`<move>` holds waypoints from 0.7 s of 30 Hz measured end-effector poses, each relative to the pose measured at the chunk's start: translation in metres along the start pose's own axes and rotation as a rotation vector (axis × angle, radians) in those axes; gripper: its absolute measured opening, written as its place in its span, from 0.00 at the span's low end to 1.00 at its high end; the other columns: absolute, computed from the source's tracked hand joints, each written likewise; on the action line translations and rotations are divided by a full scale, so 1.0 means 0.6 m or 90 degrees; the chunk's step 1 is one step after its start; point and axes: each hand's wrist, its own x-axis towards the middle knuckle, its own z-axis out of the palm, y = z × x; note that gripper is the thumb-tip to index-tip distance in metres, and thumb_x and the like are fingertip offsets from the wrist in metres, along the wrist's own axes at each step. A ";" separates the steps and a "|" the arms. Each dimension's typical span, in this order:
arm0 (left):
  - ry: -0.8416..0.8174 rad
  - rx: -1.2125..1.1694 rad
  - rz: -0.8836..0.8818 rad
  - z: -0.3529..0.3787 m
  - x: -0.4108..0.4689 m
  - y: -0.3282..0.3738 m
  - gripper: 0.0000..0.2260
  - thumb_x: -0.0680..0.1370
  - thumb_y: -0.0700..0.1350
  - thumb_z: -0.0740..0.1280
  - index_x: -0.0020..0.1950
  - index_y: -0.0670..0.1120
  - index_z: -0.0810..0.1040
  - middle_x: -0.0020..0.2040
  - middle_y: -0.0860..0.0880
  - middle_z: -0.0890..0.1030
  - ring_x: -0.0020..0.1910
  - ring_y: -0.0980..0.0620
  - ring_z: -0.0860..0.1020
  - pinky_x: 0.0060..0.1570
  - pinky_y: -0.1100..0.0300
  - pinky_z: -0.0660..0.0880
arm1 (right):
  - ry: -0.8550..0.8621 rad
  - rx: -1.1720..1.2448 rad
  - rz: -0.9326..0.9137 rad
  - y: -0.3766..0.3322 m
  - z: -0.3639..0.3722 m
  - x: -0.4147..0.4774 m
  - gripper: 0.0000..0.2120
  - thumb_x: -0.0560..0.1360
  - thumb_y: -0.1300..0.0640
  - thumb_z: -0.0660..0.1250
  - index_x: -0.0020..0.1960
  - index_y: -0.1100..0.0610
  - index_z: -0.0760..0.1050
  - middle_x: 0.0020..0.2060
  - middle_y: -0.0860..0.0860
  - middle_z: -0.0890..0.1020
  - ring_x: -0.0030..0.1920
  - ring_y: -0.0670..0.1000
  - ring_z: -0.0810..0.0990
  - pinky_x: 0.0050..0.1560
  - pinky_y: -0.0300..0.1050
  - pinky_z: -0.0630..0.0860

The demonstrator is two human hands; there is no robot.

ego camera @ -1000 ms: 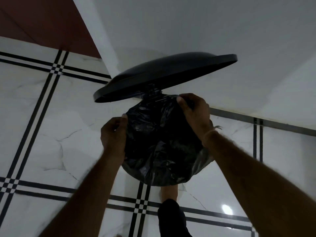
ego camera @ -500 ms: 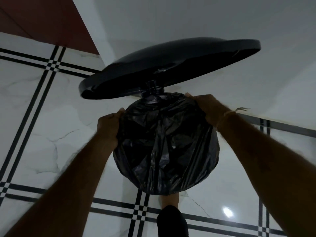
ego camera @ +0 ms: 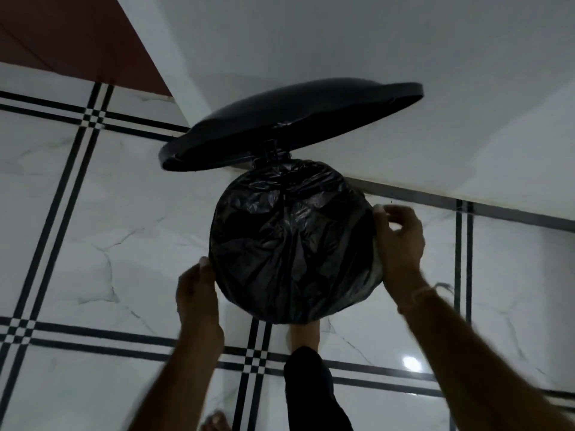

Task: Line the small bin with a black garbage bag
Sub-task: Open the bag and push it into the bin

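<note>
- Between our left hand (ego camera: 197,290) and right hand (ego camera: 399,244): small bin (ego camera: 377,267), black bag (ego camera: 289,244) spread over its mouth.
- Both hands grip the bag edge at the rim, probably tugging it snug.
- Beyond them, lid (ego camera: 289,119) stands open for access.

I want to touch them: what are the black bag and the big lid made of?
The garbage bag looks like thin, shiny plastic film: it crinkles and glints. The lid seems hard, matte plastic, smooth with a stiff rim.
</note>
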 end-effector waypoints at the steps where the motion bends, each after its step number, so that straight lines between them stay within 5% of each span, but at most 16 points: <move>1: -0.019 -0.044 -0.064 -0.005 -0.011 -0.011 0.14 0.83 0.58 0.63 0.56 0.49 0.80 0.52 0.52 0.82 0.56 0.51 0.79 0.56 0.54 0.75 | -0.009 0.068 0.072 0.012 -0.007 -0.022 0.18 0.75 0.38 0.70 0.52 0.52 0.80 0.49 0.50 0.85 0.50 0.53 0.83 0.51 0.49 0.80; 3: -0.085 -0.147 -0.208 -0.007 -0.035 -0.026 0.17 0.82 0.59 0.63 0.62 0.49 0.80 0.56 0.50 0.83 0.56 0.50 0.80 0.56 0.53 0.75 | -0.106 0.213 0.250 0.036 -0.019 -0.048 0.21 0.76 0.40 0.71 0.52 0.58 0.80 0.44 0.52 0.83 0.41 0.53 0.81 0.35 0.44 0.77; 6: -0.163 -0.279 -0.290 -0.007 -0.051 -0.056 0.11 0.84 0.54 0.62 0.56 0.49 0.81 0.50 0.51 0.84 0.43 0.54 0.82 0.36 0.62 0.78 | -0.258 0.331 0.404 0.054 -0.038 -0.065 0.17 0.76 0.42 0.70 0.44 0.57 0.78 0.31 0.50 0.75 0.25 0.44 0.67 0.20 0.36 0.64; 8: -0.167 -0.328 -0.285 -0.006 -0.045 -0.074 0.10 0.85 0.51 0.61 0.55 0.51 0.80 0.50 0.53 0.84 0.39 0.59 0.82 0.31 0.67 0.76 | -0.257 0.418 0.465 0.058 -0.041 -0.066 0.14 0.78 0.46 0.69 0.43 0.56 0.78 0.29 0.48 0.76 0.25 0.42 0.72 0.24 0.34 0.72; 10: -0.163 -0.345 -0.295 -0.003 -0.036 -0.081 0.09 0.85 0.49 0.61 0.55 0.49 0.80 0.51 0.51 0.83 0.39 0.59 0.83 0.30 0.68 0.77 | -0.231 0.476 0.494 0.063 -0.037 -0.059 0.13 0.80 0.49 0.68 0.49 0.59 0.81 0.39 0.52 0.86 0.39 0.47 0.84 0.40 0.40 0.84; 12: -0.140 -0.324 -0.327 0.001 -0.024 -0.084 0.06 0.84 0.42 0.64 0.53 0.43 0.80 0.52 0.47 0.83 0.43 0.55 0.83 0.29 0.67 0.78 | -0.209 0.500 0.512 0.065 -0.030 -0.050 0.13 0.81 0.52 0.67 0.56 0.61 0.81 0.48 0.56 0.87 0.49 0.53 0.85 0.48 0.47 0.85; 17: -0.137 -0.278 -0.291 -0.001 -0.010 -0.078 0.12 0.81 0.32 0.65 0.64 0.38 0.79 0.59 0.40 0.84 0.53 0.49 0.84 0.45 0.61 0.84 | -0.191 0.514 0.526 0.058 -0.029 -0.046 0.09 0.83 0.59 0.64 0.49 0.63 0.80 0.33 0.56 0.88 0.32 0.51 0.87 0.35 0.45 0.86; 21: -0.160 -0.257 -0.216 -0.017 -0.039 -0.054 0.16 0.86 0.50 0.61 0.64 0.41 0.80 0.66 0.42 0.82 0.63 0.47 0.81 0.64 0.51 0.79 | -0.175 0.549 0.513 0.051 -0.046 -0.059 0.11 0.83 0.56 0.64 0.49 0.62 0.80 0.37 0.56 0.88 0.42 0.54 0.87 0.39 0.49 0.87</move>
